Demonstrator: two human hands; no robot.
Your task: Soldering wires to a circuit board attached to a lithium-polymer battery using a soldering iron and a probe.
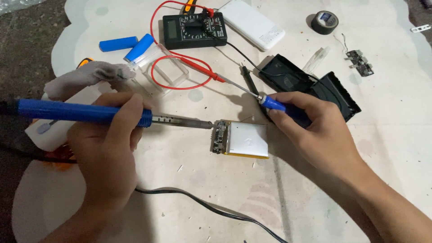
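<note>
My left hand [105,150] grips a blue-handled soldering iron [85,112] lying level, its metal tip touching the small circuit board [219,137] on the left end of a flat silver battery pack [246,140]. That pack lies on the white mat in the middle. My right hand [310,130] holds a small blue-handled screwdriver [274,103], its thin shaft pointing up and left, just above the battery's right corner. Both hands rest on the mat.
A black multimeter [194,29] with red probe leads [200,69] sits at the back, beside a white power bank [252,23]. Two blue cylindrical cells [128,45], a clear plastic holder [162,72], a black open casing [310,85], a tape roll [325,21] and a small board [360,63] lie around. A black cord [202,204] crosses the front.
</note>
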